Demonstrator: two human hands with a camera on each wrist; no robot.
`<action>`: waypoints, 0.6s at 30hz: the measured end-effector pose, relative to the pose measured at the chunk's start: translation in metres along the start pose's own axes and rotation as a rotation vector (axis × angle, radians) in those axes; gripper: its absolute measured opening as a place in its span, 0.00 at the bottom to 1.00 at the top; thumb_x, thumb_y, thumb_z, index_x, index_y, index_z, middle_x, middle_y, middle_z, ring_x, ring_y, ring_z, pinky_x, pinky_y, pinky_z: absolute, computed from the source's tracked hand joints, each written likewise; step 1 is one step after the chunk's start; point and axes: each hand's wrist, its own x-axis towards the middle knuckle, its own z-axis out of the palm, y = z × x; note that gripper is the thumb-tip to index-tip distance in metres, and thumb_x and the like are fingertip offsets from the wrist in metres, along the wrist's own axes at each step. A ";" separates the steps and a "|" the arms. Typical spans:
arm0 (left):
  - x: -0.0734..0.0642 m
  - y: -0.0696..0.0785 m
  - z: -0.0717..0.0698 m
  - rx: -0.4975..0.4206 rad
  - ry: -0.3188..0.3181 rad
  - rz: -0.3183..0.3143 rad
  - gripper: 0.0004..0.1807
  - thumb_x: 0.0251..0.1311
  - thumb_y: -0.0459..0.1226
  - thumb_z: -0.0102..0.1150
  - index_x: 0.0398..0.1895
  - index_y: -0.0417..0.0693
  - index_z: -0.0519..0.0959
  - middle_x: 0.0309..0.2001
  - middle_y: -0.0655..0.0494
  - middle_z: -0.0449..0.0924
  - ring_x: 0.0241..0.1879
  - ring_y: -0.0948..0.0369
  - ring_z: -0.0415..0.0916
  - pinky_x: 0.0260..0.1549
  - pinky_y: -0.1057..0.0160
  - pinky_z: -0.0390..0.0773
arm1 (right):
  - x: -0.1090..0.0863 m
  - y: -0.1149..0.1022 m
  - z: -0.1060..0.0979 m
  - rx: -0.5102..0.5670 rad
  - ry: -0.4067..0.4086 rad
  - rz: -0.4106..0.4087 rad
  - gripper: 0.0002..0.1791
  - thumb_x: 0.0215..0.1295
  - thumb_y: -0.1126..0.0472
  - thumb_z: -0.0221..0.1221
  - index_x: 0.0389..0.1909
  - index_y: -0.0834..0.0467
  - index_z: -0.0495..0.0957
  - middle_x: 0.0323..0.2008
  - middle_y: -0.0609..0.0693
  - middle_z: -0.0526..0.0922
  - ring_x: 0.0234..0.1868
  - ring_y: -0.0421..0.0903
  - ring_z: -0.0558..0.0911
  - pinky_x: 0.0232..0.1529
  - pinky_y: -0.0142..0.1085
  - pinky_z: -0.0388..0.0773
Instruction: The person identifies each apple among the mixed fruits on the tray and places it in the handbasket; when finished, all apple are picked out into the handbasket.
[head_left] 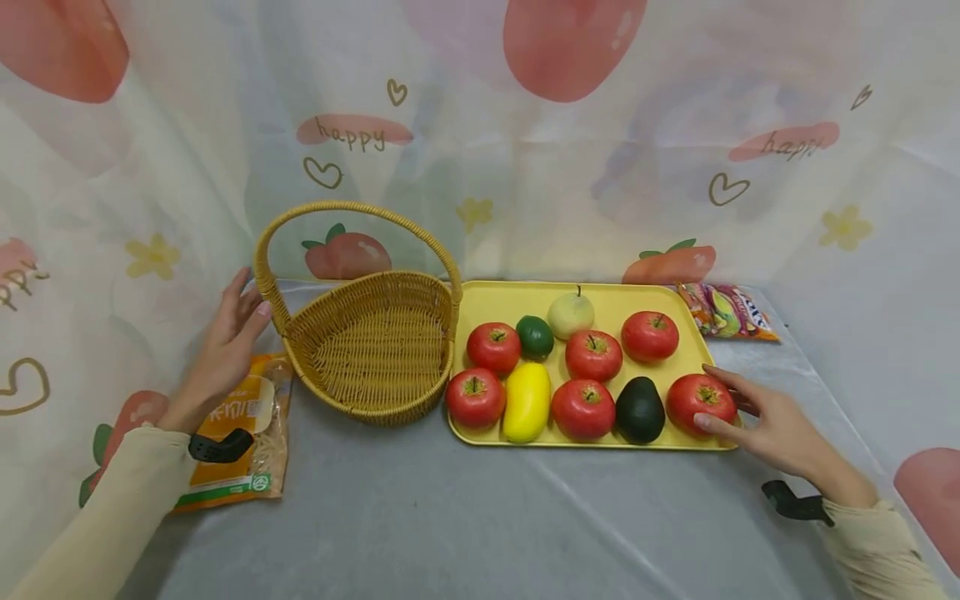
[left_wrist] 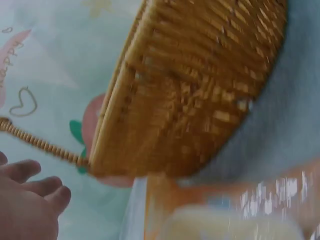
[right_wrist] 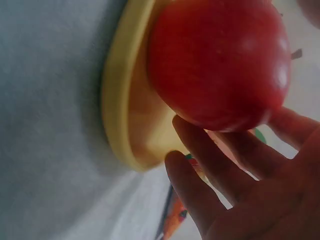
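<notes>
My left hand is beside the left foot of the handle of a wicker basket, fingers spread and holding nothing. In the left wrist view the fingers show near the basket's handle. My right hand is at a red apple in the front right corner of a yellow tray. Its thumb overlaps the apple's front and the fingers reach past its right side. In the right wrist view the fairly straight fingers come up against the apple's side.
More red apples, a yellow mango, an avocado, a green lime-like fruit and a pale round pear share the tray. An orange food bag lies under the left forearm. A colourful snack packet lies behind the tray's right end.
</notes>
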 end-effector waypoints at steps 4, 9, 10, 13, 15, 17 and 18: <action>0.007 0.001 0.013 -0.072 0.029 0.021 0.34 0.86 0.44 0.42 0.88 0.59 0.46 0.84 0.35 0.50 0.83 0.49 0.57 0.63 0.82 0.66 | -0.001 0.001 0.007 0.028 0.020 -0.003 0.50 0.60 0.48 0.77 0.78 0.63 0.67 0.65 0.71 0.78 0.57 0.72 0.83 0.44 0.26 0.79; 0.009 -0.002 0.023 -0.054 0.122 0.051 0.29 0.86 0.43 0.41 0.84 0.47 0.58 0.79 0.36 0.62 0.72 0.69 0.71 0.66 0.80 0.68 | 0.000 0.004 0.013 0.072 0.064 0.005 0.48 0.58 0.50 0.80 0.76 0.60 0.70 0.64 0.66 0.80 0.56 0.51 0.85 0.44 0.18 0.77; 0.009 -0.003 0.024 -0.042 0.136 0.056 0.29 0.86 0.43 0.41 0.84 0.47 0.59 0.78 0.36 0.64 0.70 0.71 0.72 0.65 0.80 0.68 | 0.001 0.005 0.014 0.095 0.069 0.013 0.47 0.58 0.50 0.80 0.75 0.60 0.70 0.65 0.63 0.79 0.56 0.43 0.84 0.44 0.16 0.76; 0.011 -0.005 0.024 -0.016 0.151 0.065 0.28 0.86 0.43 0.42 0.84 0.48 0.60 0.76 0.36 0.68 0.67 0.72 0.75 0.64 0.81 0.69 | 0.001 0.006 0.015 0.193 0.078 0.032 0.44 0.59 0.55 0.79 0.74 0.59 0.71 0.63 0.49 0.80 0.53 0.22 0.76 0.45 0.15 0.76; 0.013 -0.006 0.023 0.007 0.146 0.066 0.28 0.86 0.43 0.42 0.84 0.47 0.60 0.76 0.35 0.69 0.67 0.70 0.77 0.63 0.81 0.70 | 0.000 0.005 0.015 0.274 0.093 0.030 0.42 0.60 0.60 0.79 0.74 0.60 0.72 0.61 0.37 0.80 0.53 0.18 0.73 0.46 0.16 0.78; 0.014 -0.005 0.022 0.034 0.147 0.053 0.28 0.86 0.43 0.42 0.84 0.48 0.60 0.76 0.35 0.69 0.69 0.64 0.76 0.65 0.78 0.71 | 0.000 0.004 0.015 0.341 0.117 0.027 0.40 0.60 0.64 0.78 0.73 0.60 0.73 0.58 0.27 0.79 0.54 0.20 0.75 0.46 0.17 0.79; 0.015 -0.005 0.021 0.043 0.149 0.046 0.29 0.86 0.44 0.42 0.84 0.49 0.59 0.76 0.36 0.69 0.71 0.61 0.75 0.68 0.72 0.72 | 0.001 0.003 0.014 0.371 0.131 0.016 0.40 0.60 0.66 0.77 0.73 0.61 0.73 0.58 0.25 0.79 0.55 0.22 0.76 0.46 0.18 0.80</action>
